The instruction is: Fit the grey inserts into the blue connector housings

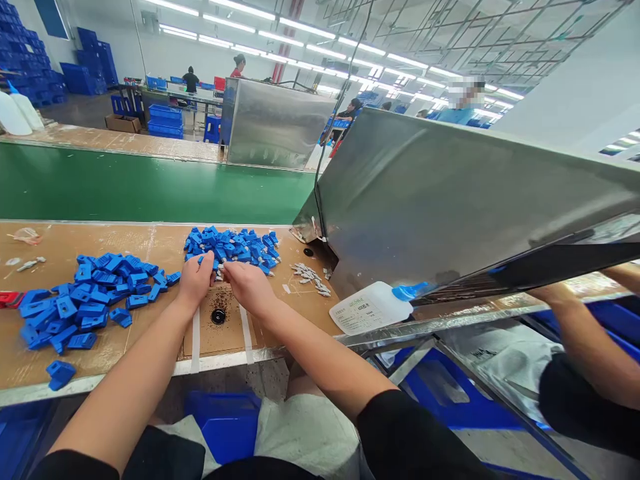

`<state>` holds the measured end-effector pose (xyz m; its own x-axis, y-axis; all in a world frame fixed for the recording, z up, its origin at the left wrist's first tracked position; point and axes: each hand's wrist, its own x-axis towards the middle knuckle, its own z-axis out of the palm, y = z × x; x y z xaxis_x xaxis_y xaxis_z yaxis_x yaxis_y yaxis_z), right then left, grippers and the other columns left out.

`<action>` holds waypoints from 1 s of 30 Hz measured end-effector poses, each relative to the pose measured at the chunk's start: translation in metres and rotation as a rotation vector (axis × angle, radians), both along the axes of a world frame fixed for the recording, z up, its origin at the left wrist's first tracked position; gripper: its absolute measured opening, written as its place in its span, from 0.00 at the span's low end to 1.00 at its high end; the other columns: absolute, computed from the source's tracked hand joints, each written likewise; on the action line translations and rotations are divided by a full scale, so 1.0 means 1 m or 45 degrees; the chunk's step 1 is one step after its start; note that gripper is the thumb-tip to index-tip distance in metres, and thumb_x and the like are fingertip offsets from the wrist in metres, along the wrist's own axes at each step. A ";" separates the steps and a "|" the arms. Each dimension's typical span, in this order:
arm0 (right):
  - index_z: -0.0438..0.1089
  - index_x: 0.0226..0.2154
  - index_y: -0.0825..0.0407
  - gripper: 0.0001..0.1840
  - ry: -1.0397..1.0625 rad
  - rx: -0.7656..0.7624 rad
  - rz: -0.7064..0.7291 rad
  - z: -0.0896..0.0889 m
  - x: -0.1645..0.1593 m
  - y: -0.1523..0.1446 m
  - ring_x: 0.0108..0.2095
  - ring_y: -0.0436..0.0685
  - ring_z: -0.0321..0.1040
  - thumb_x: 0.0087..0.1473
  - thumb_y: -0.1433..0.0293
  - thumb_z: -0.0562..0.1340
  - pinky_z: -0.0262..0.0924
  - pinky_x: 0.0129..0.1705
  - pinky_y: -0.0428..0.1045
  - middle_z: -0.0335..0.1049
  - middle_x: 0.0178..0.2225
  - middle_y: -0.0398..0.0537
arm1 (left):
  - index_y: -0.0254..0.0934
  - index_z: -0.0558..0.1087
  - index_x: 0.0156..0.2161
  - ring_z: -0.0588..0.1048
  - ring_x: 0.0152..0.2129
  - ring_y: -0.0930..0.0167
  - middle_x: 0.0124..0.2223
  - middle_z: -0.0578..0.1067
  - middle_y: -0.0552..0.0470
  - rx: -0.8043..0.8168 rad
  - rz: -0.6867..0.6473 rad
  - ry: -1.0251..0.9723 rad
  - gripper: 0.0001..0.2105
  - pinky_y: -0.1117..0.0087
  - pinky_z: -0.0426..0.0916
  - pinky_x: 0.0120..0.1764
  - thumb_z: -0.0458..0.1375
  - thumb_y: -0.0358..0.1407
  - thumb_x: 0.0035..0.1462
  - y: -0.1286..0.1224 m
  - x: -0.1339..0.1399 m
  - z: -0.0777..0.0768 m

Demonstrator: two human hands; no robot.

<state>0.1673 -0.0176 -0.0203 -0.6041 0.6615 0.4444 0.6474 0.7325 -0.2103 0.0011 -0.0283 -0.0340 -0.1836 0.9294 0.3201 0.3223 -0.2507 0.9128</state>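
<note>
My left hand [196, 279] is closed on a small blue plastic piece, mostly hidden by the fingers. Close beside it, my right hand [248, 287] pinches a small whitish piece [220, 268] in the gap between the two hands. Just beyond them lies a heap of blue parts with pale ends [240, 245]. A second heap of blue plastic parts [93, 293] spreads to the left. Below my hands, a black round fitting [218, 317] sits in the brown board, ringed by dark crumbs. Several small light-grey pieces [311, 277] lie to the right.
A white bottle with a blue nozzle [373, 308] lies near the table's front edge. Large metal panels [450, 200] rise on the right. Behind the bench runs a green conveyor belt [125, 183]. Another person's arm [580, 327] reaches in at far right.
</note>
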 end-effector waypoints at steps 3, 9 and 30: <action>0.68 0.35 0.52 0.13 -0.040 -0.022 0.007 0.003 -0.004 0.002 0.33 0.54 0.69 0.71 0.70 0.53 0.51 0.35 0.47 0.75 0.33 0.50 | 0.40 0.59 0.17 0.65 0.17 0.70 0.15 0.65 0.54 -0.010 0.006 -0.009 0.26 0.66 0.60 0.28 0.47 0.45 0.68 0.000 0.001 -0.002; 0.68 0.35 0.52 0.13 0.018 -0.069 0.054 0.005 -0.009 0.005 0.33 0.54 0.70 0.70 0.71 0.53 0.51 0.36 0.46 0.75 0.33 0.49 | 0.40 0.60 0.20 0.67 0.18 0.70 0.17 0.66 0.54 0.003 0.028 0.027 0.25 0.67 0.60 0.29 0.47 0.47 0.69 -0.002 -0.002 0.004; 0.77 0.47 0.50 0.14 -0.946 -0.302 -0.723 0.058 0.111 0.058 0.49 0.63 0.75 0.61 0.73 0.60 0.63 0.44 0.49 0.78 0.48 0.57 | 0.39 0.66 0.51 0.67 0.17 0.75 0.25 0.72 0.56 0.162 -0.323 -0.258 0.13 0.76 0.60 0.18 0.52 0.44 0.68 0.003 -0.013 0.007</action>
<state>0.2782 0.0400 0.0373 -0.2395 0.9652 -0.1052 0.9198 0.2603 0.2935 -0.0115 -0.0255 -0.0266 -0.0232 0.9085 0.4173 0.0507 -0.4158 0.9080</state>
